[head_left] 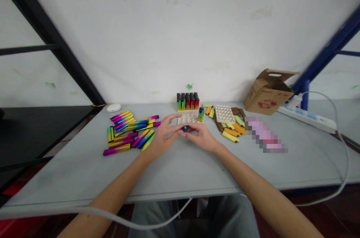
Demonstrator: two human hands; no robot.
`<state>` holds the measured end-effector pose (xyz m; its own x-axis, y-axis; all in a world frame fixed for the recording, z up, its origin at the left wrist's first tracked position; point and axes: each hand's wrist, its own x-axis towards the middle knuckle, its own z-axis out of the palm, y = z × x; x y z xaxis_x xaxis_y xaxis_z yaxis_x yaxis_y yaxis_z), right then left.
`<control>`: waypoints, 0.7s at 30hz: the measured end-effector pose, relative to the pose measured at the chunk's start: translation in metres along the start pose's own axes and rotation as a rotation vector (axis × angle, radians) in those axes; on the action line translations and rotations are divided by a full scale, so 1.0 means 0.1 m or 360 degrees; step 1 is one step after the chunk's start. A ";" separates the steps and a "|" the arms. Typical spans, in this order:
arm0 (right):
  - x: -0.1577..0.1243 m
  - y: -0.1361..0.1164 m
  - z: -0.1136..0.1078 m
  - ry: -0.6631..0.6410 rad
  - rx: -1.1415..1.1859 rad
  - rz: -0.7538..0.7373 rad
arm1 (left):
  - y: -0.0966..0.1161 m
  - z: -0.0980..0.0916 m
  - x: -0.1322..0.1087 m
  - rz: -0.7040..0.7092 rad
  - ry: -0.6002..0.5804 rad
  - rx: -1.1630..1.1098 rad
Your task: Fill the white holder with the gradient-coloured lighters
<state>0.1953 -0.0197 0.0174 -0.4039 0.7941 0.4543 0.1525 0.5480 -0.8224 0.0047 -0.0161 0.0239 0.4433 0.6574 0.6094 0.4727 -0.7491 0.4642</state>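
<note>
My left hand [163, 135] and my right hand [201, 137] meet over the middle of the table, their fingertips closed around a small dark object, seemingly a lighter [185, 128] seen end-on. Most of its body is hidden by the fingers. Just behind them lies a white tray with round holes [185, 119], partly covered by my left fingers. One green-and-yellow lighter [200, 114] with a black top stands upright at the tray's right end. Farther back, a block of upright lighters [188, 102] in green and red stands near the wall.
Left lies a pile of shiny multicoloured lighter-shaped pieces [132, 129], with a white case [114, 108] behind. At right are yellow and orange curved pieces [231, 133] under a second white tray [224, 114], a pixelated pink item [263, 133], a cardboard box [266, 97] and a power strip [309, 118].
</note>
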 end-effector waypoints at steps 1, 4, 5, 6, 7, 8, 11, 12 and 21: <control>0.01 0.00 0.00 0.0003 0.0050 0.0055 | -0.01 0.00 0.01 -0.0034 0.0059 0.0019; 0.03 0.04 -0.03 0.0118 0.0257 0.0198 | -0.07 -0.03 0.02 -0.0170 0.0242 0.0107; 0.04 0.05 -0.04 0.0172 0.0378 0.0261 | -0.09 -0.04 0.02 -0.0208 0.0271 0.0131; 0.05 0.06 -0.05 0.0216 0.0526 0.0332 | -0.11 -0.04 0.02 -0.0231 0.0280 0.0149; 0.05 0.05 -0.06 0.0243 0.0679 0.0409 | -0.14 -0.05 0.02 -0.0242 0.0273 0.0162; 0.05 0.04 -0.08 0.0252 0.0824 0.0486 | -0.16 -0.05 0.02 -0.0246 0.0262 0.0174; 0.06 -0.01 -0.14 0.0195 0.1137 0.0626 | -0.19 -0.05 0.00 -0.0223 0.0234 0.0213; 0.06 -0.03 -0.16 0.0160 0.1222 0.0658 | -0.20 -0.04 0.00 -0.0215 0.0225 0.0225; 0.05 -0.09 -0.38 -0.0262 0.1796 0.0912 | -0.19 -0.01 -0.01 -0.0197 0.0155 0.0241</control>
<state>0.2257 -0.0103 0.0397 -0.6536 0.7557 -0.0416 -0.4740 -0.4515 -0.7560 -0.0059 -0.0026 0.0150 0.3024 0.7270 0.6165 0.6312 -0.6374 0.4419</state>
